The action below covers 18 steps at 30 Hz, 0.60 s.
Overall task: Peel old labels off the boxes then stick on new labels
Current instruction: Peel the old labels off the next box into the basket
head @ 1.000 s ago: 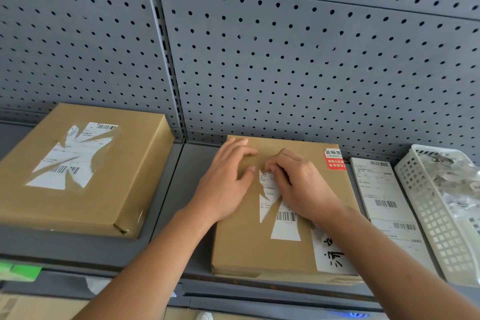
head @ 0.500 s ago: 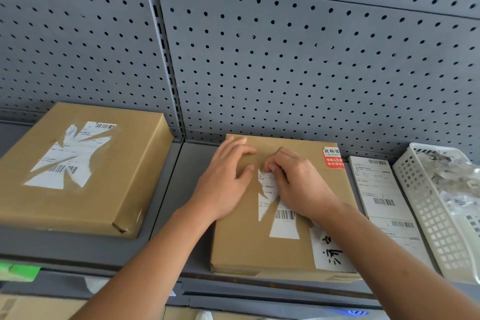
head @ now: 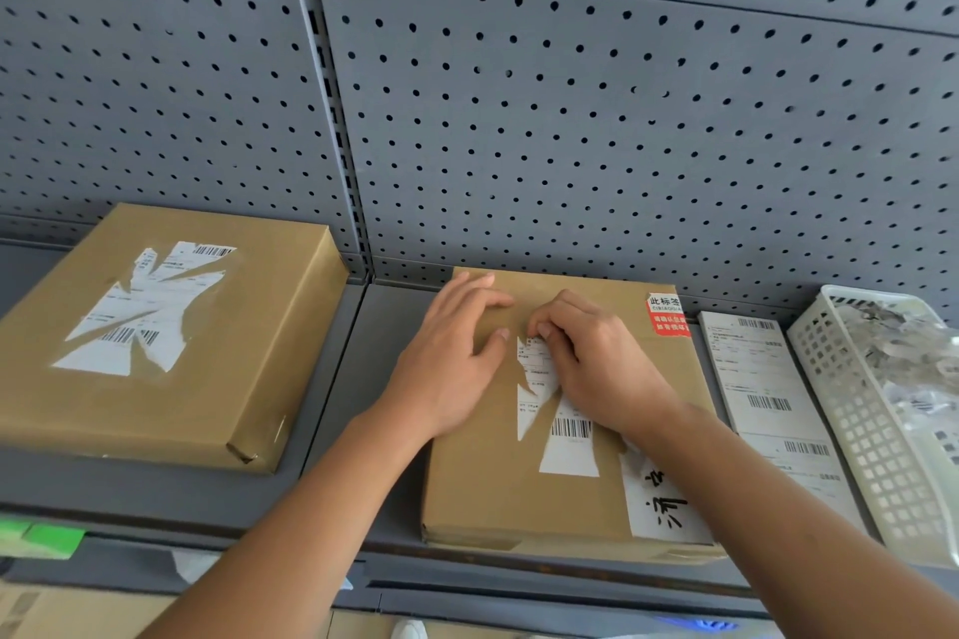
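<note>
A brown cardboard box lies flat on the grey shelf in the middle. A torn white barcode label is stuck on its top. My left hand lies flat on the box top, fingers spread, just left of the label. My right hand has its fingers curled and its fingertips pinching at the label's upper edge. A second brown box sits to the left with its own torn white label. A sheet of fresh labels lies to the right of the middle box.
A white plastic basket holding crumpled label scraps stands at the far right. Grey pegboard forms the back wall. A red sticker and a white handwritten tag are on the middle box. Cardboard shows on the shelf below.
Both hands stay in nearly the same place on the middle box. The right fingertips keep working at the label's top edge, and the label looks the same.
</note>
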Each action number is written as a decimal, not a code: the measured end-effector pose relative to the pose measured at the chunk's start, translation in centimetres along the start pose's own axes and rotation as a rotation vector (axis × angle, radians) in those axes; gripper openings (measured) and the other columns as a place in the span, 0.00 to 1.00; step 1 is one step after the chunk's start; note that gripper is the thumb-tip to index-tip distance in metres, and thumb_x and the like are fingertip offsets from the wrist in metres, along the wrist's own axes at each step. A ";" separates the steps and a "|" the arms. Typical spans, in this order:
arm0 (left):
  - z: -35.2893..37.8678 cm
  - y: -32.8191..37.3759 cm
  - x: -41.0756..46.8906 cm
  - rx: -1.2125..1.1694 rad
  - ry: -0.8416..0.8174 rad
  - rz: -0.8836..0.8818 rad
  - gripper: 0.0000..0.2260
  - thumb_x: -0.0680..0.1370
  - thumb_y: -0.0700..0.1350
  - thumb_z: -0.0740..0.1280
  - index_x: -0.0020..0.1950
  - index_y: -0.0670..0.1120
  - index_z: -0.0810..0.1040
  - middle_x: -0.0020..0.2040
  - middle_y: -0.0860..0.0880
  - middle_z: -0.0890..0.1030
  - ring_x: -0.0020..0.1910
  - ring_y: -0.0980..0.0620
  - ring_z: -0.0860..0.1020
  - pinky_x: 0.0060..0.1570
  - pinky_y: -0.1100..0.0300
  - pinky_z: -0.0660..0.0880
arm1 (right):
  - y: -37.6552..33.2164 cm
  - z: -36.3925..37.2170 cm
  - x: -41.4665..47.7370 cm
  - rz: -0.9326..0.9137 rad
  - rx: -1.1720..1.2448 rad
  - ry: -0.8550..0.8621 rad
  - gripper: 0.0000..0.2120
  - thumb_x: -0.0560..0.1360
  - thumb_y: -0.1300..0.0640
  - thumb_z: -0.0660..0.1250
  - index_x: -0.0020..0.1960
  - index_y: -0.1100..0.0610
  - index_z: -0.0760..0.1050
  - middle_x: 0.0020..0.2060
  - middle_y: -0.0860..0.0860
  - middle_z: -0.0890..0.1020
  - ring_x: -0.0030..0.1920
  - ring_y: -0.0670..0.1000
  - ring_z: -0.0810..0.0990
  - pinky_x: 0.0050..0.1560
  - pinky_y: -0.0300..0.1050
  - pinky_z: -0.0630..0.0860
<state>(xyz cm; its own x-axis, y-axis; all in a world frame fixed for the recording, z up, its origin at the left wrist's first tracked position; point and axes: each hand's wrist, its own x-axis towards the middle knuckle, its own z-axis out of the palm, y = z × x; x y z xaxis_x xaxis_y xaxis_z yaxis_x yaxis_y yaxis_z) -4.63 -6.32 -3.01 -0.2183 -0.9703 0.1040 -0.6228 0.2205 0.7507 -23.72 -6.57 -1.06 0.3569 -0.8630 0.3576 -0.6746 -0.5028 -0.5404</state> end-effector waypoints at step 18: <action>-0.2 0.3 -0.1 0.000 -0.008 -0.020 0.13 0.83 0.53 0.61 0.68 0.61 0.71 0.78 0.66 0.59 0.78 0.69 0.45 0.74 0.48 0.60 | -0.7 -0.8 -0.3 0.041 0.055 -0.057 0.09 0.78 0.68 0.63 0.52 0.56 0.76 0.46 0.44 0.78 0.46 0.41 0.74 0.49 0.35 0.71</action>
<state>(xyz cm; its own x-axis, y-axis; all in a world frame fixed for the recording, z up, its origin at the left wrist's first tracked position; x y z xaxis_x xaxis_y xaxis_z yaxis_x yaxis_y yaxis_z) -4.62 -6.18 -2.66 -0.2121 -0.9736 0.0840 -0.6268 0.2015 0.7527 -23.86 -5.98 -0.19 0.3670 -0.8835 0.2912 -0.6537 -0.4677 -0.5950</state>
